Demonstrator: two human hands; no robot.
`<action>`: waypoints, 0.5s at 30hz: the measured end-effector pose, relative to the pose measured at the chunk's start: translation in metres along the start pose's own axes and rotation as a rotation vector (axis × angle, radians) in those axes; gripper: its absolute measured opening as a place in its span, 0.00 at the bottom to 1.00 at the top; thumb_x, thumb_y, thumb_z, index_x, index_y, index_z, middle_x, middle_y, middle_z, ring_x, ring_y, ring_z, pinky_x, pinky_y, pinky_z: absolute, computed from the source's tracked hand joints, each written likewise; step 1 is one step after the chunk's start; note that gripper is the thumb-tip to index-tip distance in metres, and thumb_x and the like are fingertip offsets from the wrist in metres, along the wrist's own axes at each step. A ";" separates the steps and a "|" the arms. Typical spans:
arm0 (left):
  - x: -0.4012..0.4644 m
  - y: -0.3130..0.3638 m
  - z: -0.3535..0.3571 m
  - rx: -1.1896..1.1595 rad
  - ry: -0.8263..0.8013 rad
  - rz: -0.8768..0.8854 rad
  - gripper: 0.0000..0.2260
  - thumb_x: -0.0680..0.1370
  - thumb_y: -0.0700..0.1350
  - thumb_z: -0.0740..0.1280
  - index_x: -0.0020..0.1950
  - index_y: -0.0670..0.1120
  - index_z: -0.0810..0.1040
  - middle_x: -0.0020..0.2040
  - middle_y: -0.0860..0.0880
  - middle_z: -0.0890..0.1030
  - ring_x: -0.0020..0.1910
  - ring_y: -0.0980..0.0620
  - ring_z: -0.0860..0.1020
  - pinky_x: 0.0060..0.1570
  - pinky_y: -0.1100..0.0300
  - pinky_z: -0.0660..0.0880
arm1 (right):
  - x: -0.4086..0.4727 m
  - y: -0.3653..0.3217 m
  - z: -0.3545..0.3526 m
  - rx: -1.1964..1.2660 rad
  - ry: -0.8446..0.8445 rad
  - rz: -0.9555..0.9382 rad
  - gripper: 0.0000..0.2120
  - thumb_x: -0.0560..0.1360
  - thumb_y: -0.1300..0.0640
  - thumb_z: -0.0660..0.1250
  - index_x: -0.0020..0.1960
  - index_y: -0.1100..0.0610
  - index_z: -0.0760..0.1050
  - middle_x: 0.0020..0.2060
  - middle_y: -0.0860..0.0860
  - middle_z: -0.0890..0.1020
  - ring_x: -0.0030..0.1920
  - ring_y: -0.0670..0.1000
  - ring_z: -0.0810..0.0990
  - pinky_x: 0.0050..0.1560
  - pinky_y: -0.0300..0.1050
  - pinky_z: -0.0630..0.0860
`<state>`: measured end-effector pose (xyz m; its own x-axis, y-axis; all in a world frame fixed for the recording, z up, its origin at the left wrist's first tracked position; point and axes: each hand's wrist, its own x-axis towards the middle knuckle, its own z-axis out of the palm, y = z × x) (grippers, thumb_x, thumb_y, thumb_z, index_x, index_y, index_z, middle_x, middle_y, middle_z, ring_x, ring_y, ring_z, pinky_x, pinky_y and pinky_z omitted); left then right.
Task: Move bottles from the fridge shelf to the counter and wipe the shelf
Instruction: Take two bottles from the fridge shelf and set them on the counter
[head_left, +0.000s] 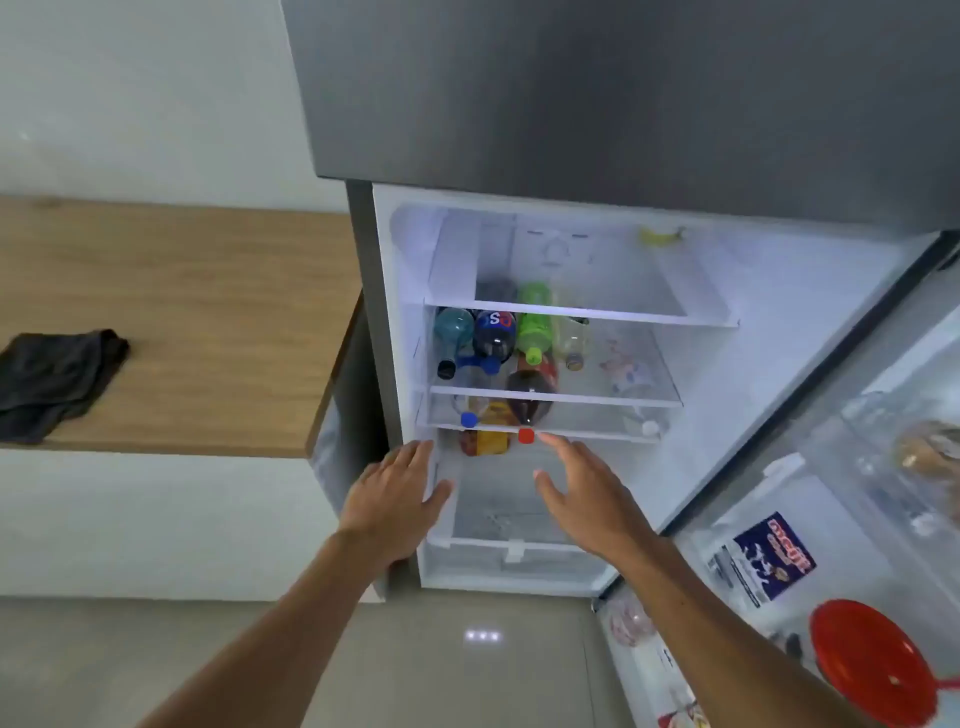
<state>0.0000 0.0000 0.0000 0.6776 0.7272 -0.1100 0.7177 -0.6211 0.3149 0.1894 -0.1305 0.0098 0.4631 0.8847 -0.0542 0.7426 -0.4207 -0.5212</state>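
Note:
The fridge stands open. On a glass shelf (613, 399) several bottles lie on their sides: a teal bottle (453, 328), a dark cola bottle with a blue cap (493, 335), a green bottle (535, 327) and a clear one (571, 340). On the shelf below lie a dark bottle with a red cap (530, 402) and a clear bottle with a blue cap (470, 410). My left hand (397, 499) is open at the fridge's left edge. My right hand (584, 496) is open just below the red cap. Neither touches a bottle. A dark cloth (54, 382) lies on the wooden counter (208, 332).
The fridge door (831, 519) hangs open to the right, its racks holding a blue-and-white carton (774, 558) and a red lid (872, 670). A yellow packet (488, 441) sits under the lower shelf. Grey floor lies below.

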 end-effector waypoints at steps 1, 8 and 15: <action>0.013 -0.004 0.005 0.015 0.019 0.022 0.27 0.80 0.60 0.53 0.75 0.48 0.57 0.75 0.50 0.65 0.72 0.49 0.65 0.69 0.51 0.63 | 0.012 0.002 0.008 0.005 0.014 -0.009 0.23 0.81 0.47 0.58 0.75 0.45 0.60 0.69 0.47 0.72 0.68 0.52 0.71 0.63 0.50 0.72; 0.103 -0.014 0.034 0.133 0.040 0.020 0.28 0.80 0.59 0.54 0.75 0.47 0.57 0.73 0.48 0.67 0.69 0.46 0.69 0.61 0.47 0.72 | 0.090 0.024 0.059 0.018 0.082 -0.063 0.20 0.81 0.49 0.60 0.72 0.46 0.65 0.64 0.47 0.75 0.61 0.51 0.75 0.54 0.48 0.74; 0.166 -0.003 0.059 0.162 0.060 -0.074 0.31 0.80 0.54 0.57 0.77 0.43 0.48 0.75 0.44 0.60 0.64 0.41 0.71 0.54 0.45 0.73 | 0.162 0.038 0.078 -0.064 0.190 -0.139 0.19 0.79 0.51 0.62 0.69 0.50 0.68 0.59 0.51 0.77 0.57 0.56 0.77 0.45 0.49 0.73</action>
<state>0.1197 0.1048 -0.0751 0.6144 0.7859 -0.0694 0.7852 -0.6005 0.1515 0.2545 0.0128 -0.0851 0.4323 0.8839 0.1783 0.8319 -0.3147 -0.4570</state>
